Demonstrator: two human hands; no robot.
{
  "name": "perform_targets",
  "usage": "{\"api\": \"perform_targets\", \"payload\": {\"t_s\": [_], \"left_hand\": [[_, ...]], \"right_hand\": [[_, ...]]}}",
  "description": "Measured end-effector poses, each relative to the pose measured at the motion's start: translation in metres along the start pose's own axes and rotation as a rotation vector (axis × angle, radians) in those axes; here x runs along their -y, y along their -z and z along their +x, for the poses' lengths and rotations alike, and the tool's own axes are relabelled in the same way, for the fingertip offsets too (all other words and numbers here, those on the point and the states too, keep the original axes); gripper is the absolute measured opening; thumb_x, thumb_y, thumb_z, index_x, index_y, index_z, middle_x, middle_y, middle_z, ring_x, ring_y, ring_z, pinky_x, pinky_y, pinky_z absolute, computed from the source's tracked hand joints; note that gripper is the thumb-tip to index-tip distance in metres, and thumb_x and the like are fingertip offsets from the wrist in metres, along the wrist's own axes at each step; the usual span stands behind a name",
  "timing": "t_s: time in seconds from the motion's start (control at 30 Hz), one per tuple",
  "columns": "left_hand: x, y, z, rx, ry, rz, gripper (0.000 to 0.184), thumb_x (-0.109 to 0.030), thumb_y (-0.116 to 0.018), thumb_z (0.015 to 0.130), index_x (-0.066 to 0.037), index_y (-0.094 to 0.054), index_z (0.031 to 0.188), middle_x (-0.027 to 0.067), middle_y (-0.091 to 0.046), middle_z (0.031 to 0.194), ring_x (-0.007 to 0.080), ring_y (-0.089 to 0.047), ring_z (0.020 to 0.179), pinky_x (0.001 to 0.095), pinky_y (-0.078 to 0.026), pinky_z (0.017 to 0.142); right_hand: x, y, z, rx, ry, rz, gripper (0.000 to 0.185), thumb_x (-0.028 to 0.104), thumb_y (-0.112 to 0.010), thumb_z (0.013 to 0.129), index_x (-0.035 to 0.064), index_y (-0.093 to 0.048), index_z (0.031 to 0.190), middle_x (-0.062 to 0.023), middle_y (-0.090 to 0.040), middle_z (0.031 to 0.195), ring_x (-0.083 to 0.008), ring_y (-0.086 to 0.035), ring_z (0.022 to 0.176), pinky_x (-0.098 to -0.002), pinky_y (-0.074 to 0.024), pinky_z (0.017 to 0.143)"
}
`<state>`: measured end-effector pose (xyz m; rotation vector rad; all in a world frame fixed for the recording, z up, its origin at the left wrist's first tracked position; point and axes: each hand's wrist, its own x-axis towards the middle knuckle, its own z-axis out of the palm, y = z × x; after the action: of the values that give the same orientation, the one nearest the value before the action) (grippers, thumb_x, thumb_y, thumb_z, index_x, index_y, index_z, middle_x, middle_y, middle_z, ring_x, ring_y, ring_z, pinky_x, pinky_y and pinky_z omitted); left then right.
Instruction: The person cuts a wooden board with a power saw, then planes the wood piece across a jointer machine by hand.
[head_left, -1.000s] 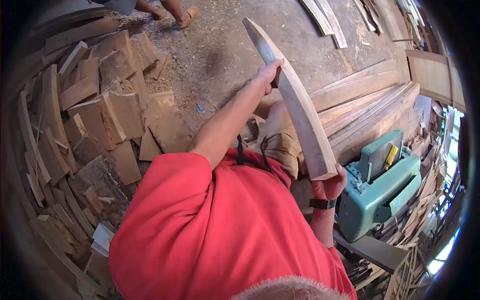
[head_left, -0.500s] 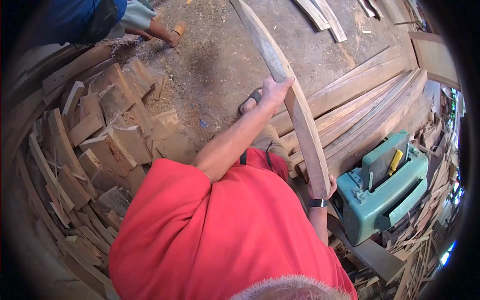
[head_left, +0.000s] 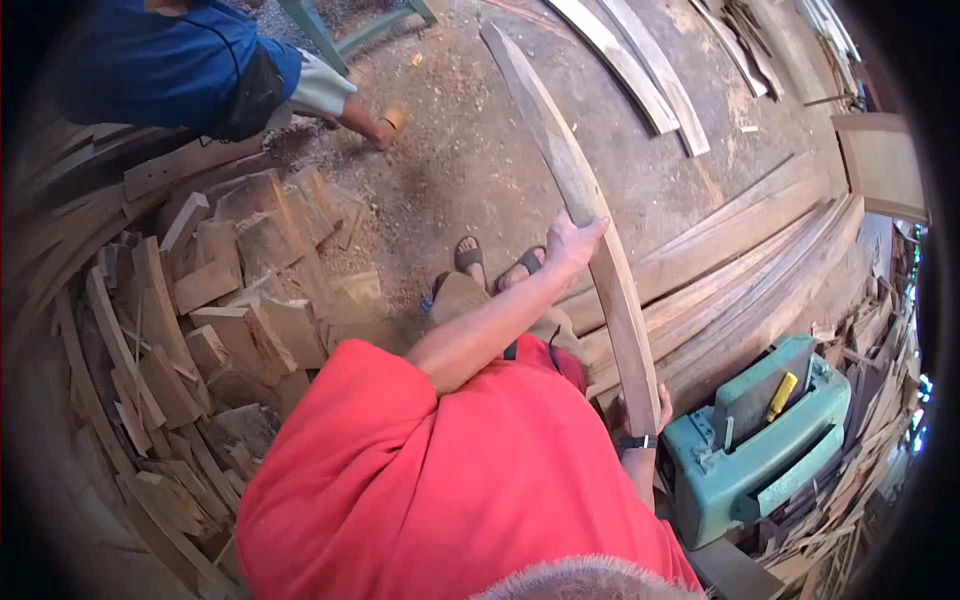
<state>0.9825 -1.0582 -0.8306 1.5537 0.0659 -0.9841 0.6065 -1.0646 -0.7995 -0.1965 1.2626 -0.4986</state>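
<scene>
A long, gently curved wooden plank (head_left: 625,320) slants across the middle of the head view, from the upper centre down to my right side. My left hand (head_left: 574,243) is closed around it near the middle, with the arm stretched across my body. At the plank's lower end, my right hand (head_left: 663,408) grips it from beneath, the palm hidden by the wood. A dark-banded watch (head_left: 637,441) is on my right wrist. Just right of that hand stands a green machine (head_left: 755,450) with a yellow piece (head_left: 783,396) on top.
Offcut blocks (head_left: 250,330) are heaped at my left. Long curved boards (head_left: 740,260) lie stacked ahead right, and more strips (head_left: 640,75) rest on the floor beyond. A co-worker in a blue shirt (head_left: 160,70) is at upper left, beside a green frame (head_left: 375,35). Scrap slats (head_left: 850,480) pile up behind the machine.
The surroundings sit lower in the view, and both my sandalled feet now show. More of the co-worker and a green frame have come into sight. Both hands keep their hold on the plank.
</scene>
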Motion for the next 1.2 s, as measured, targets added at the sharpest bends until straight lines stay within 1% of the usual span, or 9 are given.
{"api": "perform_targets", "payload": {"t_s": [0.1,0.2,0.23,0.3,0.4,0.47,0.6,0.87,1.2], "left_hand": [[0.003,0.008,0.019,0.016,0.001,-0.160,0.051,-0.026,-0.078,0.086,0.001,-0.062,0.127,0.0127,-0.073,0.110,0.0211,-0.069,0.098,0.0373,-0.055,0.087],[0.014,0.020,0.031,0.089,0.067,-0.460,0.047,-0.028,-0.074,0.088,-0.002,-0.063,0.126,0.0097,-0.072,0.104,0.0224,-0.070,0.095,0.0385,-0.056,0.087],[0.014,0.023,0.034,0.088,0.069,-0.467,0.047,-0.028,-0.074,0.088,-0.002,-0.063,0.126,0.0097,-0.072,0.104,0.0224,-0.070,0.095,0.0385,-0.056,0.087],[0.018,0.035,0.035,0.108,0.284,-0.682,0.044,-0.032,-0.068,0.089,-0.005,-0.064,0.123,0.0083,-0.071,0.101,0.0259,-0.070,0.094,0.0423,-0.056,0.088],[0.033,0.054,0.031,0.231,0.403,-0.826,0.052,-0.042,-0.061,0.087,-0.005,-0.065,0.123,0.0122,-0.073,0.110,0.0296,-0.070,0.104,0.0463,-0.055,0.095],[0.043,0.056,0.033,0.273,0.519,-1.070,0.057,-0.046,-0.057,0.089,-0.003,-0.064,0.127,0.0160,-0.071,0.122,0.0325,-0.067,0.116,0.0488,-0.052,0.106],[0.042,0.055,0.022,0.002,0.592,-0.874,0.066,-0.052,-0.056,0.096,-0.005,-0.058,0.142,0.0145,-0.064,0.141,0.0332,-0.062,0.126,0.0514,-0.048,0.110],[0.073,0.022,0.026,-0.008,0.531,-0.992,0.062,-0.057,-0.059,0.095,-0.008,-0.063,0.133,0.0133,-0.070,0.128,0.0325,-0.069,0.113,0.0511,-0.054,0.103],[0.010,-0.070,0.065,0.119,0.359,-1.035,0.068,-0.060,-0.061,0.093,-0.009,-0.060,0.138,0.0126,-0.070,0.128,0.0306,-0.068,0.114,0.0502,-0.053,0.104]], "right_hand": [[0.011,-0.023,-0.009,0.056,-0.049,-0.040,0.058,0.043,-0.058,0.096,-0.0029,-0.060,0.131,-0.0227,-0.072,0.114,-0.0375,-0.074,0.088,-0.0492,-0.0624,0.073],[0.030,-0.034,-0.015,0.197,0.035,-0.158,0.067,0.037,-0.059,0.094,-0.0077,-0.051,0.143,-0.0229,-0.067,0.129,-0.0337,-0.069,0.112,-0.0472,-0.0558,0.099],[0.044,-0.045,-0.018,0.195,0.036,-0.165,0.067,0.037,-0.059,0.094,-0.0077,-0.051,0.143,-0.0229,-0.067,0.129,-0.0337,-0.069,0.112,-0.0472,-0.0558,0.099],[0.074,-0.070,-0.026,0.347,0.282,-0.709,0.069,0.026,-0.067,0.090,-0.0087,-0.050,0.147,-0.0198,-0.063,0.140,-0.0281,-0.065,0.122,-0.0402,-0.0481,0.110],[0.091,-0.137,-0.061,0.433,0.228,-0.781,0.078,0.023,-0.076,0.085,-0.0099,-0.047,0.149,-0.0176,-0.061,0.142,-0.0242,-0.060,0.128,-0.0378,-0.0419,0.114],[0.096,-0.154,-0.071,0.439,0.231,-0.900,0.077,0.024,-0.076,0.085,-0.0104,-0.048,0.148,-0.0170,-0.061,0.142,-0.0239,-0.058,0.130,-0.0376,-0.0406,0.115],[0.095,-0.191,-0.057,0.497,0.215,-1.034,0.073,0.024,-0.075,0.088,-0.0115,-0.050,0.146,-0.0152,-0.059,0.145,-0.0230,-0.054,0.134,-0.0371,-0.0373,0.116],[0.137,-0.201,-0.036,0.561,0.121,-1.013,0.068,0.013,-0.072,0.087,-0.0098,-0.050,0.147,-0.0167,-0.061,0.142,-0.0217,-0.056,0.131,-0.0359,-0.0398,0.114],[0.232,-0.203,-0.015,0.703,0.279,-1.109,0.074,0.007,-0.076,0.084,-0.0087,-0.046,0.150,-0.0199,-0.060,0.144,-0.0240,-0.056,0.134,-0.0368,-0.0392,0.115]]}}
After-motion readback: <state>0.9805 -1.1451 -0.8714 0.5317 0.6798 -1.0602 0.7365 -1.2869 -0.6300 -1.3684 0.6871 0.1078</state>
